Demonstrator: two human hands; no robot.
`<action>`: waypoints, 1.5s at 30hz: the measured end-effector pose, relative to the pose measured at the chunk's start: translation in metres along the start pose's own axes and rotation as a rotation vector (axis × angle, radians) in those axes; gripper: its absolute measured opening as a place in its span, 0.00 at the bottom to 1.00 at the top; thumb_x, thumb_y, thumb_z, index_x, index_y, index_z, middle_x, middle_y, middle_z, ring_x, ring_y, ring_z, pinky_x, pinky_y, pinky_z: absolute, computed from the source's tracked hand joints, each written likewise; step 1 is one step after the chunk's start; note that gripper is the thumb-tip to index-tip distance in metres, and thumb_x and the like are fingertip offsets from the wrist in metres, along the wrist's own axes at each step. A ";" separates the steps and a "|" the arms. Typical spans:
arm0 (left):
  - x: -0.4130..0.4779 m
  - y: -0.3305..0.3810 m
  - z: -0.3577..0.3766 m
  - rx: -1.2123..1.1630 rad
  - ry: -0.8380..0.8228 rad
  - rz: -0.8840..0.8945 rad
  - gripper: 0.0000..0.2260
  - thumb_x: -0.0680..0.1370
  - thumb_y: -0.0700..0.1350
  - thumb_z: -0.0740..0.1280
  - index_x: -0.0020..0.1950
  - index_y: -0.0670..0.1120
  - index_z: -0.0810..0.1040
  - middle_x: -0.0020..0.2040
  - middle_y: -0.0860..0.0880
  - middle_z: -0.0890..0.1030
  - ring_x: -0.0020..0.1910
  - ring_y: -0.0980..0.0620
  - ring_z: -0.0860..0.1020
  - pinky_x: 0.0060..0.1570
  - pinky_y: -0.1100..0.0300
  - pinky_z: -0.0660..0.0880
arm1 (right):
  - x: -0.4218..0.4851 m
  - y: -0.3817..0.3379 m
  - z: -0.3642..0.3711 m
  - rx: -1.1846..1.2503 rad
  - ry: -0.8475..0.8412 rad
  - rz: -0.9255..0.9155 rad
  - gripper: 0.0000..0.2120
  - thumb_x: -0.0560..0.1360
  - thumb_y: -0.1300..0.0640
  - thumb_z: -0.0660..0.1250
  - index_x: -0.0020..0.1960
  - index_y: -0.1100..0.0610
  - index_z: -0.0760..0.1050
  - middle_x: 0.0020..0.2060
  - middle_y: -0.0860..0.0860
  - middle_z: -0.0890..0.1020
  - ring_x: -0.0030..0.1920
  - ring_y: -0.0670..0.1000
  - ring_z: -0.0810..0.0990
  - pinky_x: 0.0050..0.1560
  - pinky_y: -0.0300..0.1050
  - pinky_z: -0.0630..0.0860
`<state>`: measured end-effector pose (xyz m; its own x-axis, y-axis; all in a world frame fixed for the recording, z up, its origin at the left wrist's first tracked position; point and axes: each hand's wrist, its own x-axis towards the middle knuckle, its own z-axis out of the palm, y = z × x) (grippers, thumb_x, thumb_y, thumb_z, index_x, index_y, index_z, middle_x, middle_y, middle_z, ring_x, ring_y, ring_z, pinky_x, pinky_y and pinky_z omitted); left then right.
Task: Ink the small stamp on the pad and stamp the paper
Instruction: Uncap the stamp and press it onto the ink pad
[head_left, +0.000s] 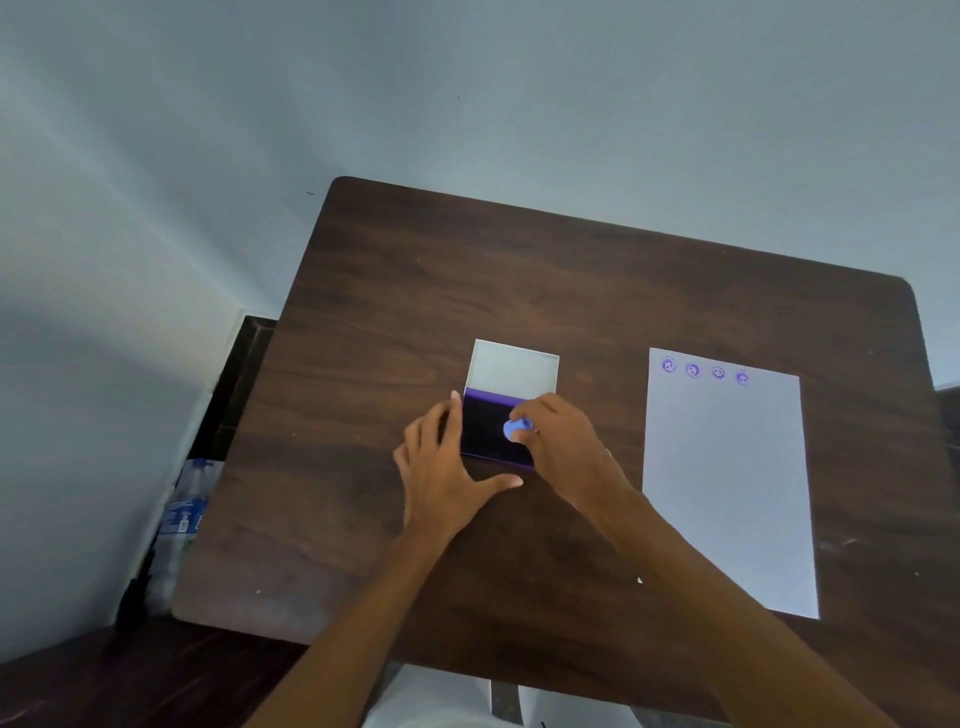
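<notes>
An open ink pad (485, 431) with a dark purple surface lies mid-table, its pale lid (514, 369) folded back behind it. My right hand (563, 449) pinches a small blue round stamp (517, 428) and holds it down on the pad's right part. Spread flat on the table, my left hand (441, 467) touches the pad's left edge with its fingers and its thumb reaches below the near edge. A white paper sheet (727, 483) lies to the right, carrying several purple round prints (705, 370) in a row along its far edge.
The dark wooden table (415, 291) stands against a pale wall. Plastic water bottles (182, 519) sit on the floor beyond the table's left edge. A white garment shows below the table's near edge.
</notes>
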<state>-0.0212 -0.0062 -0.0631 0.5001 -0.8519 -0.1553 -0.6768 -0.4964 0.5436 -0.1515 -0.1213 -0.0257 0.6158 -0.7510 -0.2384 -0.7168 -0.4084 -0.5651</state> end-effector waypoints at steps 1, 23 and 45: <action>0.002 0.003 0.004 0.020 0.010 -0.001 0.52 0.62 0.71 0.73 0.78 0.52 0.57 0.73 0.48 0.66 0.70 0.47 0.62 0.65 0.45 0.64 | 0.004 -0.001 0.005 -0.081 -0.029 -0.048 0.12 0.75 0.60 0.70 0.58 0.57 0.76 0.55 0.55 0.80 0.52 0.52 0.78 0.53 0.40 0.72; 0.013 -0.010 0.017 0.095 0.130 0.079 0.44 0.64 0.70 0.69 0.74 0.49 0.69 0.60 0.46 0.75 0.58 0.49 0.68 0.50 0.53 0.68 | -0.006 -0.015 0.041 -0.224 0.211 -0.159 0.21 0.62 0.63 0.81 0.52 0.63 0.79 0.45 0.58 0.82 0.43 0.55 0.82 0.43 0.50 0.83; 0.013 -0.010 0.013 0.048 0.093 0.062 0.47 0.64 0.77 0.61 0.75 0.50 0.65 0.62 0.46 0.73 0.62 0.49 0.66 0.58 0.46 0.70 | -0.011 -0.004 -0.006 0.043 0.269 0.031 0.10 0.74 0.61 0.71 0.55 0.62 0.80 0.50 0.57 0.84 0.45 0.49 0.80 0.50 0.32 0.75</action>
<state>-0.0153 -0.0146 -0.0815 0.5032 -0.8631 -0.0439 -0.7321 -0.4527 0.5091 -0.1580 -0.1146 -0.0158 0.4809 -0.8758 -0.0413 -0.7161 -0.3651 -0.5949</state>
